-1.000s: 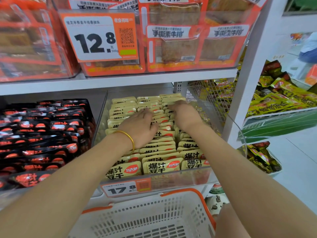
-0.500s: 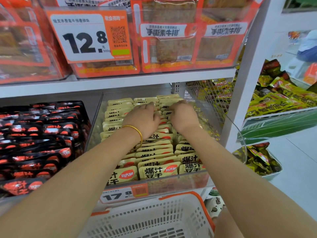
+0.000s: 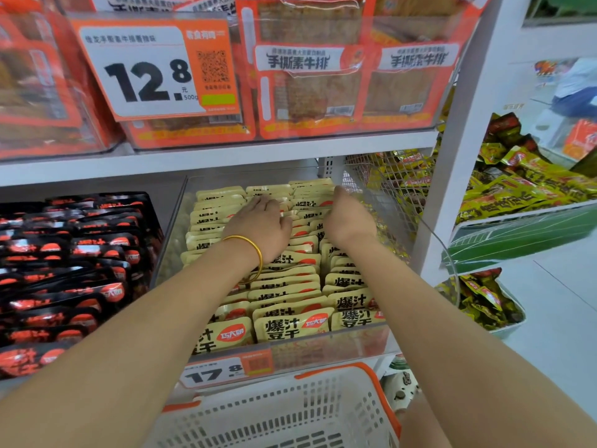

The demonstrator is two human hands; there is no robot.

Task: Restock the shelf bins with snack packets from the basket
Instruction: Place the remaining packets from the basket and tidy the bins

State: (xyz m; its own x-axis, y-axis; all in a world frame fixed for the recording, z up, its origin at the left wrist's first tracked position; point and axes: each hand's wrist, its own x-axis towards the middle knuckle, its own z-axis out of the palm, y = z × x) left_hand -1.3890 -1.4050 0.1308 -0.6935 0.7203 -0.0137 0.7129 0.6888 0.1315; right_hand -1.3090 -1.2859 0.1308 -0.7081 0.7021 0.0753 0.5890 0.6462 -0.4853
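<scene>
Your left hand (image 3: 258, 221) lies flat, fingers relaxed, on the yellow snack packets (image 3: 290, 328) near the back of the clear bin (image 3: 171, 240). Your right hand (image 3: 349, 218) dips among the packets just beside it. Its fingers are hidden, so I cannot tell its grip. The white basket (image 3: 290, 412) sits below the bin.

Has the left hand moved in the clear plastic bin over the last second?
Yes. The left hand has slid deeper, toward the back rows of yellow snack packets in the clear plastic bin.
</scene>
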